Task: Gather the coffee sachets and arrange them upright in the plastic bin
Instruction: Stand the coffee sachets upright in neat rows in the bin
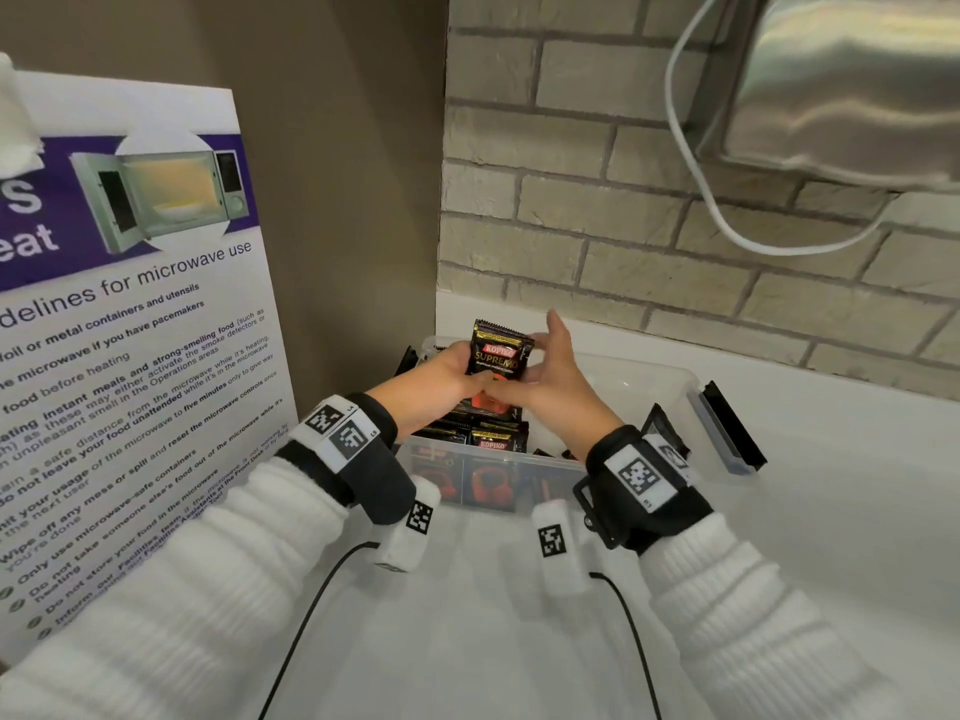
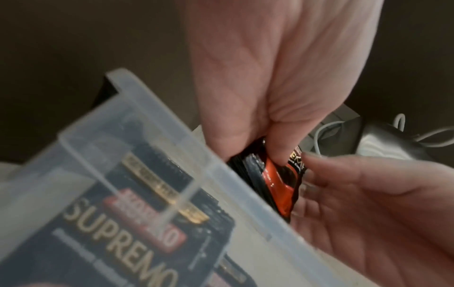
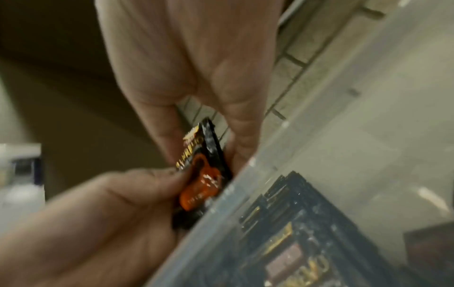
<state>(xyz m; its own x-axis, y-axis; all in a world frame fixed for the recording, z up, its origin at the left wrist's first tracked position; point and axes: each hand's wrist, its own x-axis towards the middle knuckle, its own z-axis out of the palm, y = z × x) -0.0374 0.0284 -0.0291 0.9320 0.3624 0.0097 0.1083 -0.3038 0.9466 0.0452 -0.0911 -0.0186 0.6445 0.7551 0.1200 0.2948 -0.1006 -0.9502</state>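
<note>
Two hands over one bin, at the worktop's (image 1: 519, 615) back left corner, where brick wall (image 1: 675, 200) meets brown side wall. Microwave-guidelines poster (image 1: 130, 356) leans at the left edge; steel appliance (image 1: 857, 80) with a white cable (image 1: 696, 189) hangs above the back right.

Plastic bin (image 1: 670, 387) sits against the back edge, clear-walled, so I can read what stands inside without lifting anything. Black lid clip (image 1: 732, 428) hangs open at its right end. Sachets in the bin (image 1: 491, 441) are packed at the near left, some standing with top seams up, others showing their faces through the near wall. Right half of the bin looks bare, though glare blurs it.

Bundle of sachets (image 1: 501, 356) is held upright just above the bin's left part, label toward me. It looks like several packets stacked, edges fanned in the left wrist view; I cannot count them.

Left hand (image 1: 441, 379) grips the bundle's lower left, fingers (image 2: 280, 143) curled round it with the thumb across the front, carrying the weight. Right hand (image 1: 556, 376) steadies the right edge: thumb and one finger pinch the lower part, remaining fingers (image 1: 556, 327) spread upward, clear of the label. My guess: squaring the edges before lowering the bundle, so the packets go in as a block and stay upright beside those already standing.
</note>
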